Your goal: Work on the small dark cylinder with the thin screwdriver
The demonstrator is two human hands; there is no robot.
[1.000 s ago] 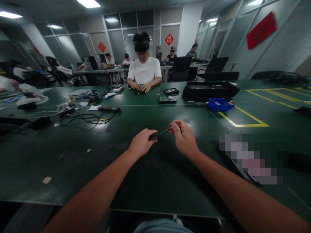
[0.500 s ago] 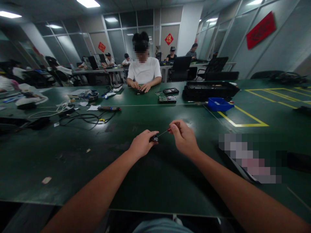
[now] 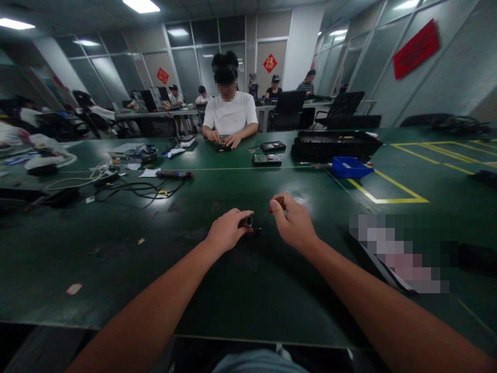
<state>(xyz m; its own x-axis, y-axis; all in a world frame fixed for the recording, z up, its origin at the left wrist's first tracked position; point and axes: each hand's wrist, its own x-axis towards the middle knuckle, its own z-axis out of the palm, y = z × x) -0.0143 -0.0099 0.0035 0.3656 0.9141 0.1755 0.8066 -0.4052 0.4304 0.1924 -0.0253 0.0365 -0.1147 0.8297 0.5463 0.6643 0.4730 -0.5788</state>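
My left hand (image 3: 226,231) is closed around a small dark tube-shaped part (image 3: 246,222), whose round open end faces right and looks hollow. Most of the part is hidden behind the thumb and fingers. To its right, my right hand (image 3: 294,221) pinches a thin screwdriver (image 3: 281,201) with a reddish handle, its shaft slanting down and left. Just below the screwdriver's tip sits a small black piece (image 3: 257,229), close to my left fingertips. Whether the tip touches that piece I cannot tell.
Ahead lie hard drives (image 3: 267,159), a blue tray (image 3: 351,167) and a long black casing (image 3: 336,145). An electric screwdriver (image 3: 174,174) and black cables (image 3: 135,191) are at left. Across the green table (image 3: 217,300) sits a co-worker (image 3: 230,114).
The small black piece has come out of the tube's end, which now looks hollow, and is lower right of it. The screwdriver tip has moved right and down, away from the tube.
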